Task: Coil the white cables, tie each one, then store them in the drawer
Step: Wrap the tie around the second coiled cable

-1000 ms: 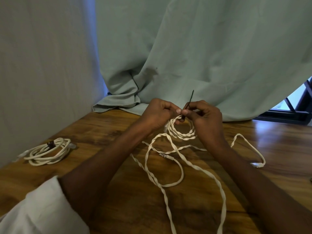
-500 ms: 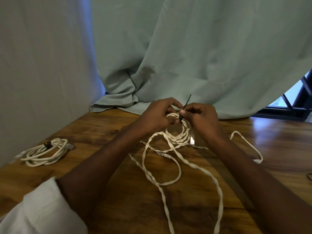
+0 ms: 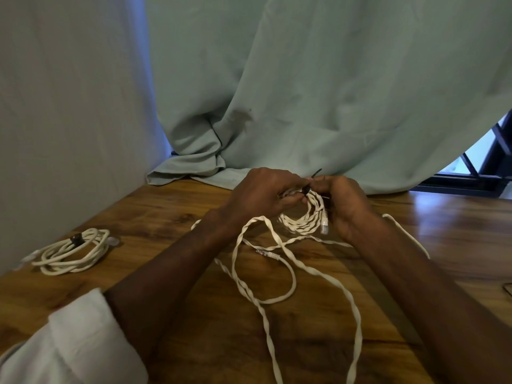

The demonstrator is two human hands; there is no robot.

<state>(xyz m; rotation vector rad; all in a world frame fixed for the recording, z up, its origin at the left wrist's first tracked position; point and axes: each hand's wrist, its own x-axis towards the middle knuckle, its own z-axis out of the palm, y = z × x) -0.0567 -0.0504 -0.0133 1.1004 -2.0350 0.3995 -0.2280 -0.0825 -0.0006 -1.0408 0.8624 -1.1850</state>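
A small coil of flat white cable [image 3: 303, 223] hangs between my hands above the wooden table [image 3: 171, 217]. My left hand [image 3: 263, 195] grips the coil's top left. My right hand [image 3: 346, 206] grips its right side and pinches a thin black tie [image 3: 311, 180] wrapped round the coil's top, its tail sticking up. A clear plug [image 3: 324, 225] dangles by my right palm. A loose white cable [image 3: 277, 273] sprawls in loops on the table below, with a plug [image 3: 266, 253] in the middle. A tied white coil [image 3: 72, 250] lies at the left.
A pale green curtain [image 3: 304, 92] hangs behind the table and bunches on its far edge. A grey wall closes the left side. A dark window frame [image 3: 471, 178] shows at the right. No drawer is in view.
The black tie's tail has tilted lower and sits closer round the coil. My hands have shifted slightly right and the coil has turned, so its plug now hangs by my right palm.
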